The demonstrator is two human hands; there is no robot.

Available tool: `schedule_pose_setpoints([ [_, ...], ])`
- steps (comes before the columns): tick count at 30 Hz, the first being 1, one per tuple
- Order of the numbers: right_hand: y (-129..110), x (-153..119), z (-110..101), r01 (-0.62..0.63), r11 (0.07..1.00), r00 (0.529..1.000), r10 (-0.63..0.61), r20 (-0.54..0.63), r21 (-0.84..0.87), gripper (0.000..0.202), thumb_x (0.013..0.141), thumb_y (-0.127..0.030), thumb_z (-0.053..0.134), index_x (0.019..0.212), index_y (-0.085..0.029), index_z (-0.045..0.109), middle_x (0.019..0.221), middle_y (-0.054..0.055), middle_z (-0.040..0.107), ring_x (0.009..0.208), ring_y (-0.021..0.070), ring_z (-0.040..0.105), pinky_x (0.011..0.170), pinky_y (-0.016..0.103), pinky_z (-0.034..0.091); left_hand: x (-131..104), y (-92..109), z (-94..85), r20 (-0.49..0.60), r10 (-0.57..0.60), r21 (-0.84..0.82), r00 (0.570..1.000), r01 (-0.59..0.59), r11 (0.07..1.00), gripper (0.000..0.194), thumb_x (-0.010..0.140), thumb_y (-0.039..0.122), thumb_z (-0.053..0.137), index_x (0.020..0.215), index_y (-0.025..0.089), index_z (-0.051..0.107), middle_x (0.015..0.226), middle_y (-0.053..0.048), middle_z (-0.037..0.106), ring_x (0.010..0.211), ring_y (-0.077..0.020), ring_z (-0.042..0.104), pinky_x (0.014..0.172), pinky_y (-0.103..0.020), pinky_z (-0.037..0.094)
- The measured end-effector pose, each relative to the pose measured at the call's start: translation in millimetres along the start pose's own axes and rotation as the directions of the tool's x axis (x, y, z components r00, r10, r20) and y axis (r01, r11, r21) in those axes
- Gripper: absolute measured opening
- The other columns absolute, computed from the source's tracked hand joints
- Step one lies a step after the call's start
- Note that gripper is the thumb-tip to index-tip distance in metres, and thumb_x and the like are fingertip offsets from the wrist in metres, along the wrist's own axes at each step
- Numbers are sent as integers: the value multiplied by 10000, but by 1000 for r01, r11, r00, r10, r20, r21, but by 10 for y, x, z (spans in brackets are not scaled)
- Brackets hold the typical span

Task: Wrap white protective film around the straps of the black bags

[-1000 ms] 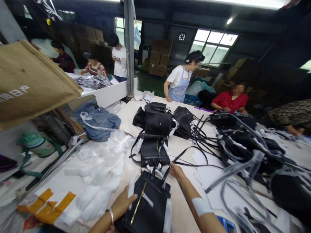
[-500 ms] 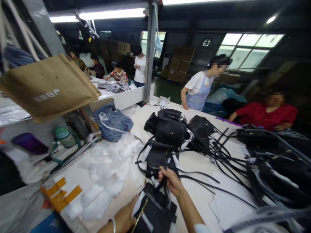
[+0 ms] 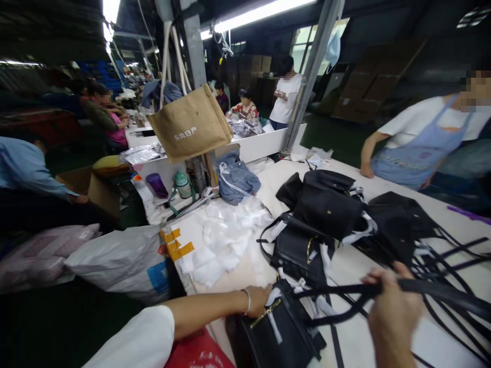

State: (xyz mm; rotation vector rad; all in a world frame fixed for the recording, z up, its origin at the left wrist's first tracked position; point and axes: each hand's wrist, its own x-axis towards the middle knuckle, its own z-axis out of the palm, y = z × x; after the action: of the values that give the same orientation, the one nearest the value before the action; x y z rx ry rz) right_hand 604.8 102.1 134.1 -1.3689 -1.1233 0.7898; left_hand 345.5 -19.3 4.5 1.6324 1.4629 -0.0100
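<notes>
Near the front of the table lies a black bag [image 3: 282,332] with a gold zipper and white wrapping on its fittings. My left hand [image 3: 262,300], with a bangle at the wrist, grips the bag's upper left edge; part of its fingers is hidden. Well to the right, my right hand [image 3: 397,309] is closed around black straps [image 3: 345,291], which stretch from the bag across to it. Just behind is another black bag [image 3: 303,248] with a gold zipper. Beyond that one, a larger black bag [image 3: 330,202] with a flap rests on the table.
White wrapping sheets [image 3: 226,235] are heaped left of the bags. A denim garment [image 3: 238,179] lies behind them, under a hanging brown tote [image 3: 194,125]. More black bags [image 3: 399,225] and loose straps occupy the right. A person in an apron [image 3: 418,148] stands across the table.
My view has turned left. My right hand has moved right, away from the bag, drawing the straps out long. My left hand stays at the bag's edge.
</notes>
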Motion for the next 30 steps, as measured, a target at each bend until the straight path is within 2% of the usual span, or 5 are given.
schedule_pose_setpoints([
  [5,76,-1282,695,570,761,733,-301,610,-309,337,912,-258,378,1212,-241,528,950,106,623,850,245,588,767,377,470,-329,-66,-292,-296,-6,-654,955,-198,730,691,741,609,554,1215,107,532,1299,-195,514,1168,-309,496,977,-424,387],
  [11,265,-2139,704,958,278,163,-340,926,-67,368,907,-153,444,1272,-181,477,950,98,595,817,216,518,713,342,421,-921,-227,-434,257,117,-952,959,231,199,539,790,595,531,938,90,647,907,-113,661,747,-176,634,693,-309,497],
  [16,48,-2293,826,922,337,296,-290,910,-192,288,927,-239,457,1205,-203,523,873,63,579,794,209,505,726,355,403,-1558,-325,-383,399,376,-916,836,377,135,426,825,456,565,1075,112,594,1024,-156,660,671,-165,654,619,-301,520],
  [25,205,-2845,596,791,396,556,-146,818,-467,804,779,-212,612,1469,-194,200,1503,146,254,1342,361,262,1023,514,318,-1869,-814,-442,-50,-106,-798,993,24,602,311,759,395,628,977,201,519,624,19,611,474,-115,573,433,-182,374],
  [30,626,-2760,435,758,310,611,-30,791,-574,806,756,45,391,1473,-259,188,1391,114,457,1158,278,509,871,382,453,-1734,-644,-316,68,0,-892,998,61,448,304,827,428,526,926,140,522,657,-26,623,450,-106,556,445,-212,425],
])
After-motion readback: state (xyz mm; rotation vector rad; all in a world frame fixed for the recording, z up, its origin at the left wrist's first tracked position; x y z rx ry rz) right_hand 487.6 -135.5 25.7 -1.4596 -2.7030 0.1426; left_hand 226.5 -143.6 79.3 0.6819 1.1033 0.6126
